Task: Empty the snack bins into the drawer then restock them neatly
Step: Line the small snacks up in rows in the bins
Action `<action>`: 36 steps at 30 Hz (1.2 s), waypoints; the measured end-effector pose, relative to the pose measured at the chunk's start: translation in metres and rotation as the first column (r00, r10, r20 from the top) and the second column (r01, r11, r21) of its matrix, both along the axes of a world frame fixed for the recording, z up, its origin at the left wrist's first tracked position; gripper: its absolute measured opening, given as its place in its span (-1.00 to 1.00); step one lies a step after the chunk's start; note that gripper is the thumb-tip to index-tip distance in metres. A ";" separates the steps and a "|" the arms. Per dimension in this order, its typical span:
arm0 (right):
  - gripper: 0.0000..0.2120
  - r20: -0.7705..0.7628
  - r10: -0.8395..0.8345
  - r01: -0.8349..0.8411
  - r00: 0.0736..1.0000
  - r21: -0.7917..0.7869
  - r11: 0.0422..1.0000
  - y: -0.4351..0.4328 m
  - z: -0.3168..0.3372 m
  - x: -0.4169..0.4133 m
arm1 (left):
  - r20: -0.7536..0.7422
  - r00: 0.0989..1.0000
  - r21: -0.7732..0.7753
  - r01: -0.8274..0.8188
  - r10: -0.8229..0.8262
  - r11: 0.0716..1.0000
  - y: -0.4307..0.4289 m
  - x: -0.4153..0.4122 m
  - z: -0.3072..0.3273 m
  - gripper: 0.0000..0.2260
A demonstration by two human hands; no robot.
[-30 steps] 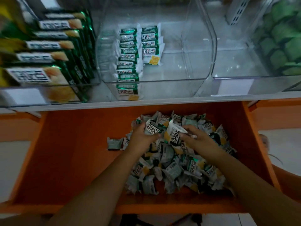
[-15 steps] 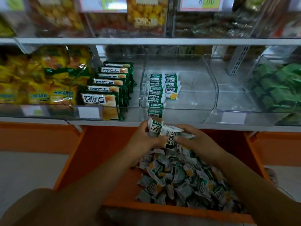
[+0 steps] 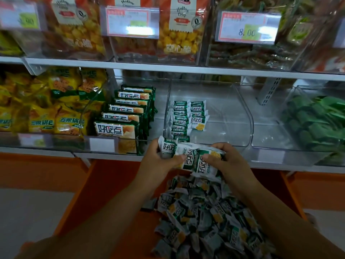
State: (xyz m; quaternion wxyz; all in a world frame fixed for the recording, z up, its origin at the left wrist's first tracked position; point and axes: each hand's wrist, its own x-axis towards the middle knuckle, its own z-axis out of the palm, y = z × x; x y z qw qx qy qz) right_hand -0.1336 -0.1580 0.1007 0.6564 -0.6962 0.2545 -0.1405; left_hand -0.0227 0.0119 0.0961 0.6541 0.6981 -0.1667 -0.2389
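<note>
Left hand (image 3: 158, 162): fingers curled round the left end of the held packets, thumb pressed on their front face.
Right hand (image 3: 231, 163): fingers curled over the right end of the same bunch, thumb pinching it from the near side.
Held packets (image 3: 188, 156): several small white-and-green snack packets, overlapped in one bunch between the two hands. They are above the far end of the drawer, just in front of the clear bin's front lip.
Clear bin (image 3: 249, 116): transparent, standing on the lower shelf, with two rows of packets on its left side.
Left row (image 3: 179, 118): small packets overlapped like tiles, running along the bin's left wall from the back down to the front lip.
Right row (image 3: 198, 114): shorter, touching the left row and ending about midway; its front packet lies face up.
Drawer (image 3: 112, 193): orange, pulled out below the lower shelf.
Loose heap (image 3: 205, 217): many of the same small packets, jumbled, in the right part of the drawer, partly under the forearms.
Lower shelf (image 3: 112, 157): white front edge, carrying the row of bins.
Large green packs (image 3: 127, 113): stacked in a stepped row in the bin just left of the clear bin.
Yellow bags (image 3: 46, 103): piled in the far-left bin.
Dark green packets (image 3: 317, 120): heaped in the bin at right, blurred.
Upper shelf (image 3: 168, 69): carries bins of orange bags (image 3: 179, 28).
Price label (image 3: 246, 28): reads 8.00.
</note>
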 end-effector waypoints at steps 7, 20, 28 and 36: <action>-0.60 0.048 0.019 -0.027 0.999 0.168 0.985 -0.014 0.002 0.024 | 0.054 0.998 -0.044 -0.033 0.036 0.998 -0.004 0.020 0.008 -0.01; -0.76 -0.235 -0.205 0.092 0.950 -0.417 0.904 -0.102 0.010 0.119 | 0.067 0.983 -0.036 -0.170 0.172 0.985 0.003 0.058 0.024 -0.05; -0.70 -0.388 -0.043 -0.185 0.921 -0.530 0.828 -0.116 -0.027 0.146 | 0.042 0.985 0.004 -0.170 0.170 0.985 0.008 0.059 0.023 0.09; -0.65 -0.423 -0.056 -0.202 0.905 -0.540 0.817 -0.122 -0.034 0.156 | 0.044 0.987 -0.012 -0.153 0.154 0.988 0.004 0.059 0.022 0.10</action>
